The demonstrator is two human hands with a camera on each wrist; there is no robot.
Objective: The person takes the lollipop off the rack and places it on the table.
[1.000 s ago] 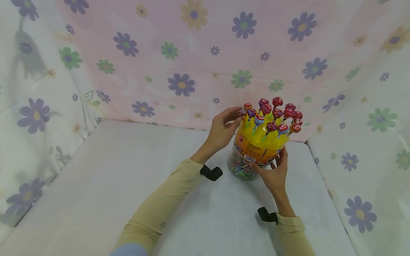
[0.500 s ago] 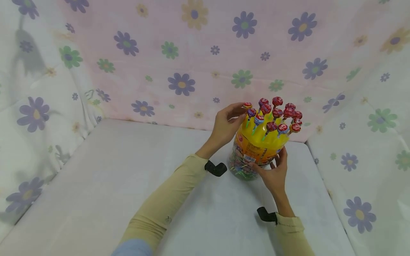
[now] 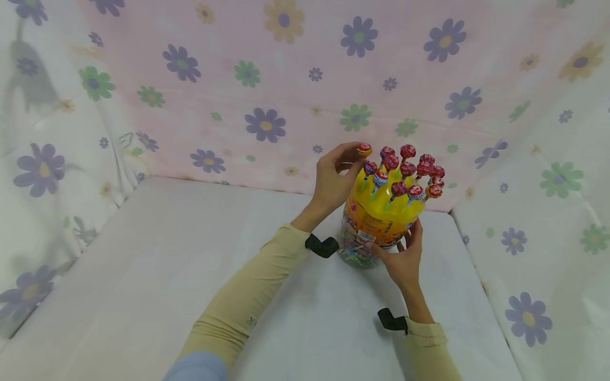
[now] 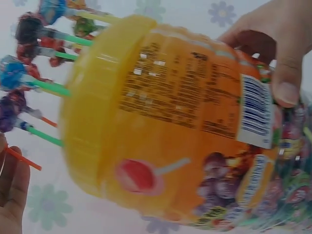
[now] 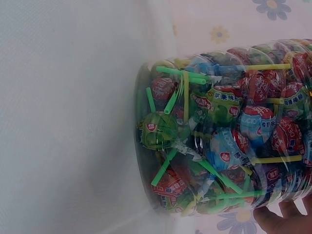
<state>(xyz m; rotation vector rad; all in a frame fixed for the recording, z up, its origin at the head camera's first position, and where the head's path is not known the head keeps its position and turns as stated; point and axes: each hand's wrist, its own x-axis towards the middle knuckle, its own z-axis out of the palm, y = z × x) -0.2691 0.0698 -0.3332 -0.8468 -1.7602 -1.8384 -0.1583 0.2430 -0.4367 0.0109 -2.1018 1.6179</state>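
Observation:
A clear plastic jar (image 5: 209,141) full of wrapped lollipops stands on the table, with a yellow lid (image 3: 381,198) and an orange label (image 4: 185,97). Several lollipops (image 3: 407,169) stick up from the lid. My left hand (image 3: 333,177), at the lid's left side, pinches a red and yellow lollipop (image 3: 364,150). Its orange stick (image 4: 24,160) is apart from the lid in the left wrist view. My right hand (image 3: 402,262) grips the jar low on its right side, thumb in front near the barcode (image 4: 255,111); its other fingers are partly hidden behind the jar.
The jar stands on a white-covered table (image 3: 200,254), toward the right rear. A flowered cloth (image 3: 286,79) hangs behind and on both sides. A black wrist mount (image 3: 322,246) sits on each forearm.
My left hand has closed on the red and yellow lollipop at the lid's left edge and raised it slightly. My right hand keeps its grip on the jar. The head view has shifted slightly.

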